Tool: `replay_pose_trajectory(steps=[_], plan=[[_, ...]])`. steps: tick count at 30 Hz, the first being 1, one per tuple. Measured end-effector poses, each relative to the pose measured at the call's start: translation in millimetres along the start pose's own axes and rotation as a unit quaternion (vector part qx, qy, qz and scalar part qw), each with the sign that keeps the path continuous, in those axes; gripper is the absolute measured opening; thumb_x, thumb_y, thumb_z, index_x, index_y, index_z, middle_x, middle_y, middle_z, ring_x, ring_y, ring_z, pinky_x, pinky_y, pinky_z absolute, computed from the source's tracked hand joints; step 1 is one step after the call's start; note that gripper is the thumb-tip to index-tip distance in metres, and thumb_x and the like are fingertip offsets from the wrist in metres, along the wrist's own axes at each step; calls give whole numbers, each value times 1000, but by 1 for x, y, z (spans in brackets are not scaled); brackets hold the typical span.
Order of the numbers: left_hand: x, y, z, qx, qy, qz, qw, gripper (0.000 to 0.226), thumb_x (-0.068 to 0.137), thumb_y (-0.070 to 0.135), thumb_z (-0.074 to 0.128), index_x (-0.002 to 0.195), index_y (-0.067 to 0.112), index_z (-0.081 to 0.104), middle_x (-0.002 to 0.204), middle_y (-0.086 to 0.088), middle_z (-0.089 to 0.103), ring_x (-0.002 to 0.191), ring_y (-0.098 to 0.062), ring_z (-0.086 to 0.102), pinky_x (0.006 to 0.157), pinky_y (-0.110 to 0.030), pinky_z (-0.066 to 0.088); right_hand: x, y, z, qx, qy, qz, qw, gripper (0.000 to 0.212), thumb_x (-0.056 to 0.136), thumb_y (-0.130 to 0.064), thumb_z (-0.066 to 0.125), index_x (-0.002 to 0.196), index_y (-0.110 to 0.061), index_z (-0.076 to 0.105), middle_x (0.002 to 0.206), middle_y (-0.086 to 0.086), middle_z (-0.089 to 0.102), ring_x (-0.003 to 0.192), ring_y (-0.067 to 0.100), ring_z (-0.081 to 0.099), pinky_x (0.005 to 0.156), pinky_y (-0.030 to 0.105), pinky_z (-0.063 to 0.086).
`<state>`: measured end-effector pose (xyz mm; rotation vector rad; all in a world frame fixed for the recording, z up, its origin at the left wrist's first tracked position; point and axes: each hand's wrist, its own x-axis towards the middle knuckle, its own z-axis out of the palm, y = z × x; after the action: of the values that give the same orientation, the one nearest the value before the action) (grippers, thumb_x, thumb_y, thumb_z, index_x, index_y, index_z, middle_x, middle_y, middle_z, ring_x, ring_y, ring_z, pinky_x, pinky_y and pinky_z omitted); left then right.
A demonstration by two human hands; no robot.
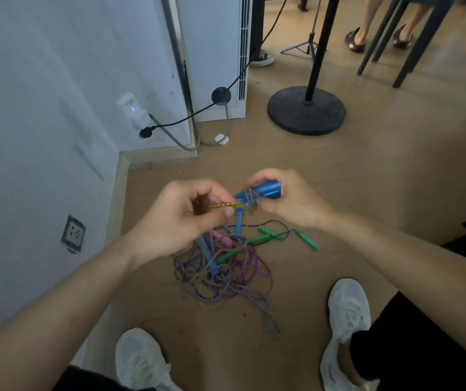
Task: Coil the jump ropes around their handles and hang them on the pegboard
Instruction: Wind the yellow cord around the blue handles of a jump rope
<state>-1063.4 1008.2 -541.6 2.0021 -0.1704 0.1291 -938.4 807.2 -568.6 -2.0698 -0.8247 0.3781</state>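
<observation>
My right grip [293, 198] holds the blue handles [267, 190] above the rope pile [220, 266] on the floor [367, 179]. My left grip [186, 218] pinches the yellow rope [221, 206]. I should pull it taut and lay each turn beside the last.

Centre frame, blue handles [267, 190] and a glittery yellow rope [220, 206] show above green handles [308, 240], purple cord [262, 266] and purple-and-white striped rope [267, 299] on tan floor [367, 179].

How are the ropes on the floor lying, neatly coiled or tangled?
Tangled: the ropes lie in one loose heap, strands crossing each other and the green handles, none wound round a handle.
</observation>
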Motion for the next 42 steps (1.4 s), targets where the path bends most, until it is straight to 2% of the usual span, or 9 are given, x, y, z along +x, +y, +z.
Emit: replay_pose_trajectory(steps=[5, 8, 13, 17, 22, 28, 35, 38, 42], plan=[[10, -2, -6, -16, 71, 14, 997, 9, 88, 11, 72, 96, 7, 73, 83, -9, 75, 74, -40, 65, 68, -44, 53, -10, -23, 3, 70, -131, 5, 989, 36, 76, 6, 71, 97, -23, 72, 79, -16, 68, 69, -4, 58, 68, 13, 42], [14, -12, -9, 6, 113, -12, 993, 6, 89, 11, 74, 94, 11, 74, 82, -7, 74, 68, -37, 59, 64, -45, 49, -15, -33, 5, 146, -162, 13, 976, 31, 74, -3, 75, 97, -23, 75, 82, -4, 67, 75, 6, 59, 73, 23, 46], [17, -19, -11, 33, 136, -33, 990, 2, 89, 16, 75, 91, 17, 75, 77, 6, 72, 67, -12, 60, 63, -30, 50, -17, -37, 9, 159, -117, 10, 980, 25, 71, -19, 88, 92, -15, 74, 83, 5, 69, 75, 9, 61, 73, 28, 48], [16, -25, -20, 69, 130, -31, 989, 5, 89, 23, 75, 88, 18, 75, 76, 3, 73, 63, -18, 61, 62, -32, 50, -17, -39, 4, 230, -105, 34, 967, 21, 75, -4, 81, 92, -12, 72, 80, -3, 69, 68, 7, 61, 60, 23, 48], [7, -33, -30, 83, 71, -45, 993, 29, 86, 48, 63, 89, 21, 73, 74, -5, 67, 62, -27, 55, 59, -32, 43, -10, -39, -12, 410, -90, 111, 901, 21, 78, -12, 72, 98, -10, 66, 85, 4, 68, 70, 14, 60, 57, 22, 48], [-1, -41, -32, 31, 76, -103, 991, 17, 92, 21, 66, 108, 16, 60, 73, -7, 62, 65, -23, 58, 64, -45, 52, -7, -45, -21, 517, -18, 212, 829, 20, 92, -17, 63, 110, -10, 67, 88, 5, 68, 66, 12, 60, 57, 17, 52], [-11, -41, -9, 79, -25, -150, 985, 10, 100, 22, 57, 93, 15, 53, 71, 15, 67, 61, -17, 64, 68, -51, 57, 2, -45, -17, 594, 112, 280, 746, 17, 86, -16, 73, 100, -8, 70, 107, 16, 64, 76, 17, 65, 61, 19, 56], [-14, -33, 4, 126, -53, -93, 986, 12, 100, 24, 59, 92, 19, 52, 70, 16, 62, 59, -13, 57, 62, -48, 54, 8, -40, -10, 589, 136, 267, 750, 15, 88, -14, 71, 102, -10, 70, 106, 12, 65, 81, 16, 66, 62, 20, 58], [-16, -13, 13, 188, -71, 7, 980, 5, 97, 26, 63, 98, 25, 59, 72, 22, 64, 59, -5, 56, 57, -31, 48, 11, -27, 0, 506, 150, 202, 825, 28, 87, -10, 72, 115, -15, 72, 107, 9, 72, 82, 17, 66, 67, 24, 56]])
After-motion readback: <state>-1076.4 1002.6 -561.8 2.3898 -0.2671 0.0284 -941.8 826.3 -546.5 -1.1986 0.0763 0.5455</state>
